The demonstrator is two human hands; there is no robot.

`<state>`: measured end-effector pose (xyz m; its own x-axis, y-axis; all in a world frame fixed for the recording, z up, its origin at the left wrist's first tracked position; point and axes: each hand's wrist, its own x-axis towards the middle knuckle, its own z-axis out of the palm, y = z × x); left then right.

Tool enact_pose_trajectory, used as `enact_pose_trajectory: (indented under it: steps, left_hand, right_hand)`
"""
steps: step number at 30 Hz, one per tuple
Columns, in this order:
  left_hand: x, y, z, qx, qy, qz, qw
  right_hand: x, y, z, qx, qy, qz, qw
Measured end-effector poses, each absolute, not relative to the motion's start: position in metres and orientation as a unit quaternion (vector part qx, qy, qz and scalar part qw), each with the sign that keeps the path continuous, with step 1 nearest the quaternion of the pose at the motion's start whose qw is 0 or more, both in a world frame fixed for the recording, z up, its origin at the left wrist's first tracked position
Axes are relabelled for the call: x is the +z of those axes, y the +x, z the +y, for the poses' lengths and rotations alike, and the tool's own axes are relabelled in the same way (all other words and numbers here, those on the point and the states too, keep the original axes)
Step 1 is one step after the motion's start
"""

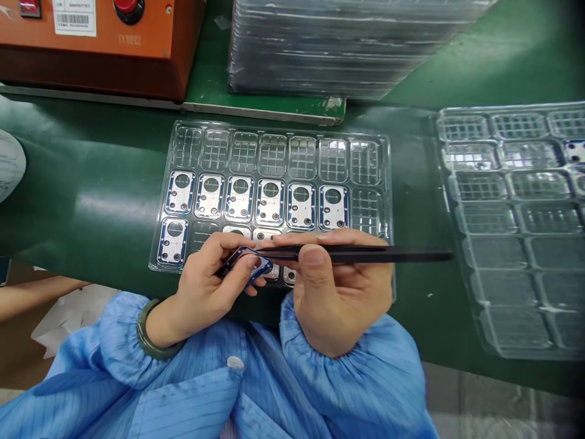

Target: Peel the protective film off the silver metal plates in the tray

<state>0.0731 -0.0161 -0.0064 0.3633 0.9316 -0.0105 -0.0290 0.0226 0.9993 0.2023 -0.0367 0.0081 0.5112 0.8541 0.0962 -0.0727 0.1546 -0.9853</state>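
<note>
Between the thumb and fingers of my left hand is a small blue-edged plate, tilted, its lower part covered by the thumb. My right hand grips black tweezers, whose tips point left and meet the upper edge of that plate. Under and behind both hands lies a clear plastic tray with rows of pockets. Silver plates with blue rims, such as this one, fill several pockets, each with one large round hole and smaller ones. My hands hide part of the lower rows.
A second clear tray lies to the right, with a plate at its far edge. Behind stand a stack of clear trays and an orange machine with a red button. A white round container and another person's forearm are at left.
</note>
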Motion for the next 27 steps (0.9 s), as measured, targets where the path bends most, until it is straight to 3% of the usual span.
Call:
enact_pose_trajectory:
  steps: [15, 27]
  left_hand:
    - [-0.01, 0.0704, -0.0183, 0.398, 0.577, 0.391, 0.596]
    - [-0.0086, 0.0723, -0.0178, 0.409, 0.587, 0.391, 0.579]
  right_hand:
    - [0.0037, 0.1992, -0.0369, 0.345, -0.495, -0.335, 0.724]
    - [0.0057, 0.2006, -0.0386, 0.305, -0.56, -0.365, 0.679]
